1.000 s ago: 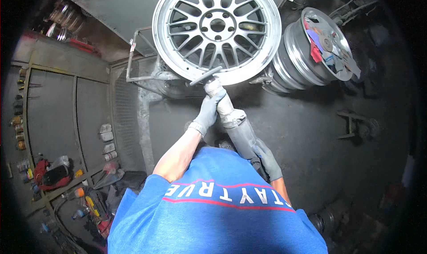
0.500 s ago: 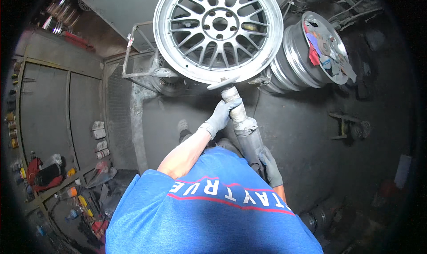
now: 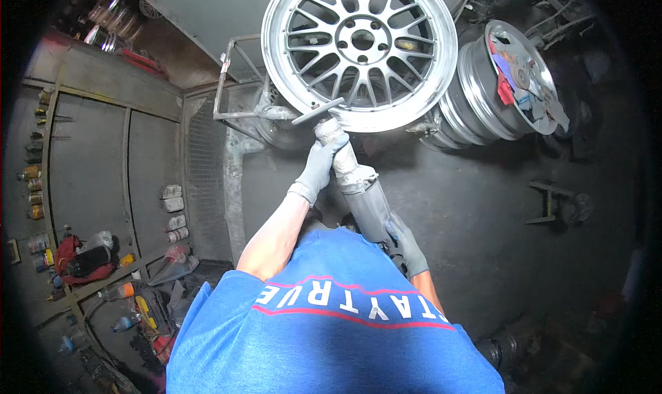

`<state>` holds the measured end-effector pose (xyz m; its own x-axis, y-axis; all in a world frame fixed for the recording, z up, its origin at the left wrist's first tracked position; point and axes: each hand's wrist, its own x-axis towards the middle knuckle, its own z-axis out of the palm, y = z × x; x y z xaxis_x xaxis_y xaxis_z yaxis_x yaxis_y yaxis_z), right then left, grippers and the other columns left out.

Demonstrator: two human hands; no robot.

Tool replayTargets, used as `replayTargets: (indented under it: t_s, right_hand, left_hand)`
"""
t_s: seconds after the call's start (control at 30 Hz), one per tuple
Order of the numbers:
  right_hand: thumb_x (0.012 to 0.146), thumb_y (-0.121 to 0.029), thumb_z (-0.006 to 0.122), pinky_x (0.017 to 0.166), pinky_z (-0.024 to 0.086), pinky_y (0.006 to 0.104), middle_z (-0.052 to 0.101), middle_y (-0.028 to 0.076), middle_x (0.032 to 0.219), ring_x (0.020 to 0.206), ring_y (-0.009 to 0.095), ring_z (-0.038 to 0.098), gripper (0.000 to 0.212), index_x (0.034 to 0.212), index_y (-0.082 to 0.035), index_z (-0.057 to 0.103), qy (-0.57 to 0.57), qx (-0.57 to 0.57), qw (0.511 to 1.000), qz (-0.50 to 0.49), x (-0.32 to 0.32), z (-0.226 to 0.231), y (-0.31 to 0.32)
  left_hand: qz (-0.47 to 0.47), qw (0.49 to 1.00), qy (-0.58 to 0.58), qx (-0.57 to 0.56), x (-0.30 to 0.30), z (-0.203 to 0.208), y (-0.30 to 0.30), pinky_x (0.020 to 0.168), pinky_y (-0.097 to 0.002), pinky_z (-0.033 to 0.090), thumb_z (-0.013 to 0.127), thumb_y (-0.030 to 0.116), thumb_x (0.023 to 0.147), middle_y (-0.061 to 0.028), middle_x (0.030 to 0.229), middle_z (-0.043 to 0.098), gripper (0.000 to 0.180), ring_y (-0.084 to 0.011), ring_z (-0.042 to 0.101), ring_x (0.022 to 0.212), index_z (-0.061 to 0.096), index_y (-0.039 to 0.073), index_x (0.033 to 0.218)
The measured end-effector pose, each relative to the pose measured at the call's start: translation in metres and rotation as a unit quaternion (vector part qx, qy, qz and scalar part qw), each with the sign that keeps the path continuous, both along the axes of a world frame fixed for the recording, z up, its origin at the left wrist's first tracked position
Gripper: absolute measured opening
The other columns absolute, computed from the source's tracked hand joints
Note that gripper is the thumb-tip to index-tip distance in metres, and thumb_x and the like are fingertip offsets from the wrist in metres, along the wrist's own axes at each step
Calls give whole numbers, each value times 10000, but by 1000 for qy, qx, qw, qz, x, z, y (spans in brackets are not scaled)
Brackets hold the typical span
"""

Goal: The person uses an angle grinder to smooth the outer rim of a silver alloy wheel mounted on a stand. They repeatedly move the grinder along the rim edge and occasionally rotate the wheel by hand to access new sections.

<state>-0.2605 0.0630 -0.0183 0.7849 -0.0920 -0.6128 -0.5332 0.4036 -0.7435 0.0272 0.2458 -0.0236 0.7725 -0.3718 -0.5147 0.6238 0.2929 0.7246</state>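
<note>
Up front, by the lower-left lip of the silver mesh-spoked metal wheel (image 3: pixel 363 28), a thin grey disc (image 3: pixel 319 110) tops the grey cylindrical power tool (image 3: pixel 365 204), grey-gloved left hand's (image 3: pixel 317 168) fingers round its neck, grey-gloved right hand (image 3: pixel 409 248) gripping its rear: disc work, seemingly, calling for steady angling.

The wheel (image 3: pixel 352 37) is glossy metal, the power tool (image 3: pixel 367 206) matt, the shirt (image 3: pixel 334 356) cloth.
</note>
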Motion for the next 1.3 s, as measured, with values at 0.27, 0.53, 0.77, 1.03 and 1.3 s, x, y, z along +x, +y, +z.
replayTargets:
  t_s: [0.27, 0.53, 0.77, 1.03, 1.3]
  right_hand:
    - [1085, -355, 679, 1258, 370, 363, 561, 163, 1628, 1497, 250, 516, 684, 1610, 52, 516, 35, 44, 998, -38, -13, 30, -33]
    - [1104, -326, 646, 1225, 411, 367, 604, 150, 1577, 1459, 242, 545, 630, 1599, 45, 529, 56, -37, 994, -91, -70, 41, -79]
    - [1105, -363, 643, 1203, 438, 376, 607, 142, 1576, 1420, 242, 576, 632, 1591, 29, 545, 69, 36, 988, -130, -71, 31, -59]
    - [1102, -372, 643, 1216, 428, 372, 618, 154, 1567, 1423, 250, 583, 654, 1606, 30, 532, 60, 73, 992, -86, -3, 50, 0]
    - [1099, -382, 652, 1222, 424, 369, 589, 161, 1603, 1445, 254, 565, 672, 1607, 42, 532, 59, 100, 990, -82, -7, 48, -26]
  left_hand:
    - [11, 1000, 4, 24, -28, -2, -43, 994, -379, 579, 863, 280, 967, -33, 1180, 731, 443, -178, 711, 1089, 671, 93, 1319]
    - [-65, 998, -19, 2, -65, -4, -120, 970, -369, 571, 864, 316, 968, -49, 1172, 736, 434, -165, 692, 1057, 679, 87, 1288]
    - [-50, 998, -2, 31, -54, 8, -108, 989, -373, 577, 891, 286, 937, -85, 1217, 749, 502, -190, 711, 1105, 677, 43, 1320]
    - [11, 998, -16, 55, -9, 8, -37, 988, -373, 588, 880, 299, 951, -63, 1228, 756, 511, -182, 726, 1099, 688, 51, 1354]
    - [19, 999, 5, 38, -12, 11, -57, 991, -377, 591, 877, 287, 939, -87, 1269, 742, 574, -197, 723, 1126, 646, 34, 1399]
